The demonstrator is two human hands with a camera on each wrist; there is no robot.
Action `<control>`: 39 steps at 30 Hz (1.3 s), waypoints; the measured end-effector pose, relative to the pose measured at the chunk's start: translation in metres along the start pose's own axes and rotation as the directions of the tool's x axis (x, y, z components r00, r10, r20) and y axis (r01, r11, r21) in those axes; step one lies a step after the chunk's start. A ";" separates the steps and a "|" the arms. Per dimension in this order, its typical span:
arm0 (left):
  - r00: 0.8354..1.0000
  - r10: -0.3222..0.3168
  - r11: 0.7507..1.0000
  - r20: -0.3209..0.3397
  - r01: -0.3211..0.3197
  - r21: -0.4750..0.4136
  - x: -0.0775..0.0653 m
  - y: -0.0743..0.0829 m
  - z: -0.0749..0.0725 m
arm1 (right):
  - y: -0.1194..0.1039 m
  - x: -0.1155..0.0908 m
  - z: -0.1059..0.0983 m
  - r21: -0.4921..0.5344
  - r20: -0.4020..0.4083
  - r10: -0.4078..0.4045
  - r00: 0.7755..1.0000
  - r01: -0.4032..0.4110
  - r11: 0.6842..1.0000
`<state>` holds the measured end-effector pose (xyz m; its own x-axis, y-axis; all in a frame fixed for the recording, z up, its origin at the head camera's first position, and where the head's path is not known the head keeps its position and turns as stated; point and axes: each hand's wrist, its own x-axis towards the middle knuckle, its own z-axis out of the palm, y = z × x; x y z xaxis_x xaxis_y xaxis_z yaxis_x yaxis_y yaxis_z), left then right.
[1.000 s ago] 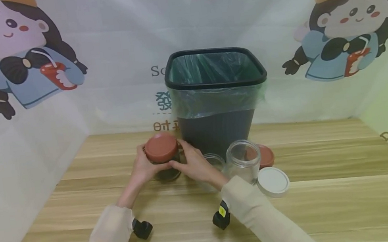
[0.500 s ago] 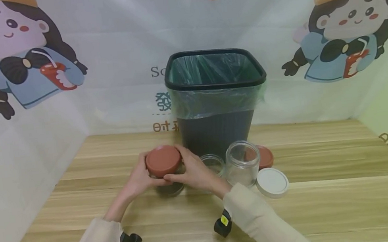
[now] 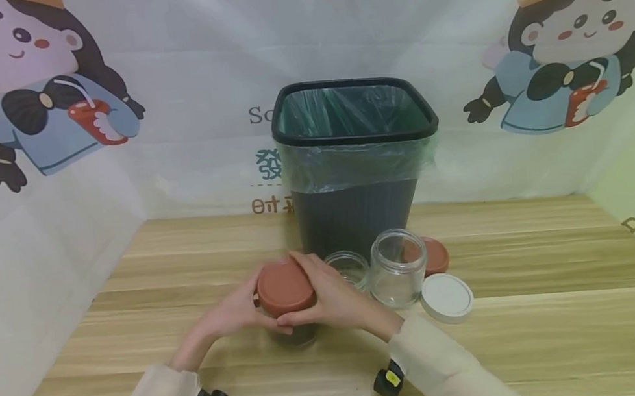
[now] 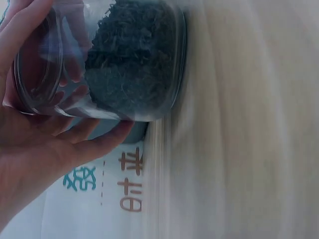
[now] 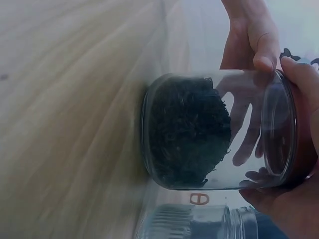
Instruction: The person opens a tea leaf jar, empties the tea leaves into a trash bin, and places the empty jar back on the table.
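Observation:
A clear glass jar (image 5: 189,129) of dark, dry, curled leaves is held upright between both hands. It wears a reddish-brown lid (image 3: 285,286). My left hand (image 3: 237,315) grips the jar's upper left side, fingers spread along the glass in the left wrist view. From the right, my right hand (image 3: 338,300) grips around the lid and upper glass. The two thumbs meet at the near side. The leaves (image 4: 132,64) fill the lower part of the jar. Its base is close to the table; I cannot tell whether it touches.
Just right of my right hand stand a low glass jar (image 3: 347,266) and a taller lidless glass jar (image 3: 399,273). A white lid (image 3: 447,297) and another reddish-brown lid (image 3: 436,255) lie beside them. Behind is a dark, bag-lined bin (image 3: 357,213) on the wooden table (image 3: 544,329).
Both hands have brought the lidded jar toward me and slightly to the right, away from the back of the table. The other jars and lids have stayed put.

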<state>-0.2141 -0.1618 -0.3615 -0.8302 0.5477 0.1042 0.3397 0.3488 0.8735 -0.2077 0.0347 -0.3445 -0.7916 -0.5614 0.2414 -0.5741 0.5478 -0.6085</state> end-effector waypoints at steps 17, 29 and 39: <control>0.985 0.113 0.993 0.128 -0.109 -0.032 0.002 0.012 0.034 | 0.001 -0.042 -0.017 -0.067 -0.031 -0.057 0.998 0.055 0.996; 0.989 0.143 0.989 0.032 -0.142 -0.034 0.008 0.019 0.062 | 0.013 -0.058 -0.021 -0.085 -0.129 -0.077 0.989 0.066 0.994; 0.986 0.154 0.988 -0.067 -0.155 -0.010 0.008 0.022 0.073 | 0.015 -0.061 -0.018 -0.111 -0.232 -0.095 0.968 0.071 0.991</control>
<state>-0.1813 -0.0940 -0.3759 -0.7957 0.5429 0.2686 0.4594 0.2519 0.8517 -0.1719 0.0888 -0.3545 -0.7601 -0.4515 0.4673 -0.6486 0.5719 -0.5023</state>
